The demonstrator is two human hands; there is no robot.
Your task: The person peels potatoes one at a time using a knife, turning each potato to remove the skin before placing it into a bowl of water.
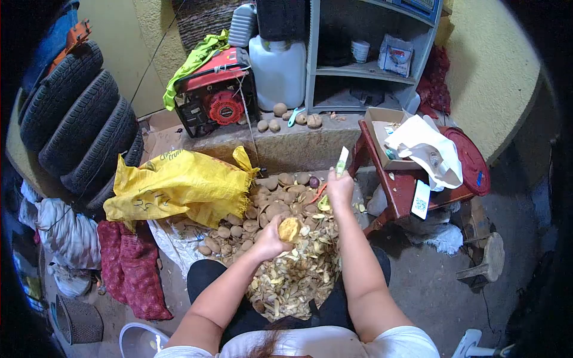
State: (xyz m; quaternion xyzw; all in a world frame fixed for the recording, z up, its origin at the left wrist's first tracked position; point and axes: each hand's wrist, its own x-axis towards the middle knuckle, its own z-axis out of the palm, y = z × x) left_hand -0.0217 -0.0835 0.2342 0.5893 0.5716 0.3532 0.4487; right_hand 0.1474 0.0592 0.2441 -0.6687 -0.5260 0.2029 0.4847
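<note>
My left hand [271,240] is wrapped round a peeled yellow potato [290,230], above the heap of peels. Farther forward and to the right, my right hand [340,190] grips a small knife [342,160] with a pale blade pointing up and away and green near the grip. The knife is apart from the potato. Between my legs lies a thick pile of potato peels [298,275]. Beyond it, unpeeled potatoes [273,210] are heaped on the floor, with a purple onion [314,182] and a thin red strip-like object [319,193] among them.
A yellow sack [179,188] lies left of the potatoes, red mesh sacks [134,268] nearer me. On the ledge are several potatoes [314,121] and a teal-handled tool [295,117], beside a generator [218,95]. A red stool [394,191] bearing a box [382,140] stands right.
</note>
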